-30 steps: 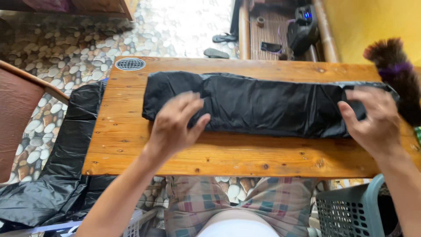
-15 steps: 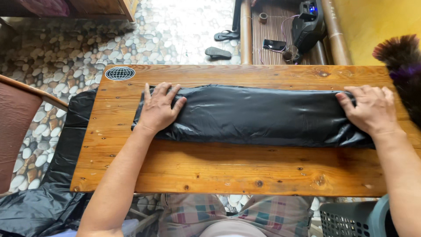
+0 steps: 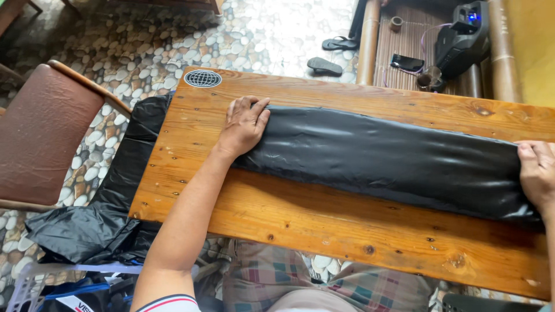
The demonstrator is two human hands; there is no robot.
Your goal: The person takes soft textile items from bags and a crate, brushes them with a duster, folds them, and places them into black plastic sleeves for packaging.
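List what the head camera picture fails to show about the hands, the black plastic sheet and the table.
- Right hand: cut off by the right edge of the head view; most of its fingers are out of frame.
- Folded black plastic sheet: its left end is hidden beneath the left hand.
- Wooden table: the far right corner lies outside the frame.
- Black sheeting beside the table: the tabletop hides how far it runs underneath.

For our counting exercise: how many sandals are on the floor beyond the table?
2. One sandal lies near the bamboo post; the other sandal lies just past the table edge, closer to the camera. Others may be hidden out of view.
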